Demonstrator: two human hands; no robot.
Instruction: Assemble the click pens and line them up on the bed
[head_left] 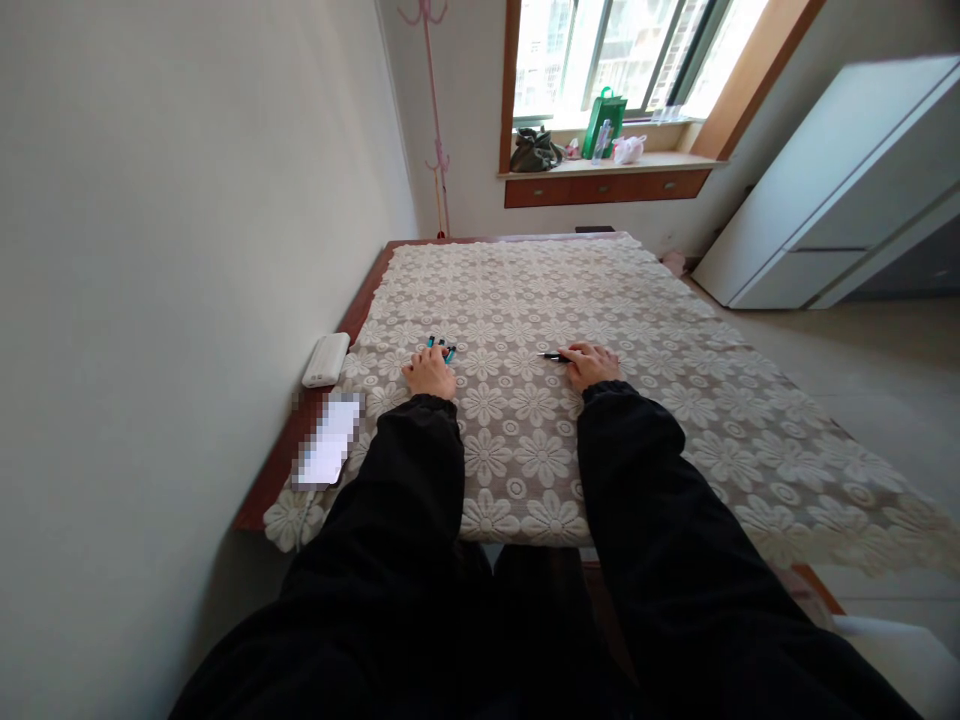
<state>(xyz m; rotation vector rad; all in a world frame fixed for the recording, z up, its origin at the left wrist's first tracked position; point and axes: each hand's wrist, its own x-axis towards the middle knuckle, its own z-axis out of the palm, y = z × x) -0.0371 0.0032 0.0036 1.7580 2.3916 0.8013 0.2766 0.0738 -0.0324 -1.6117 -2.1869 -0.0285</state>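
Left hand [429,373] lies closed over teal pens [442,348] on the bench [675,330]; at three o'clock, right hand [591,364] pinches a black pen [553,356].

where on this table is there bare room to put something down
The widest free patch is the far half of the lace cloth, from beyond both hands to the window-side edge. The right side, past the right hand and its black pen, is bare too. It is crowded on the left: the left hand on blue pens, a white box, a paper.

free: tablecloth [600,300] ahead of hands | blocked: left wall [187,250], white box [325,360]
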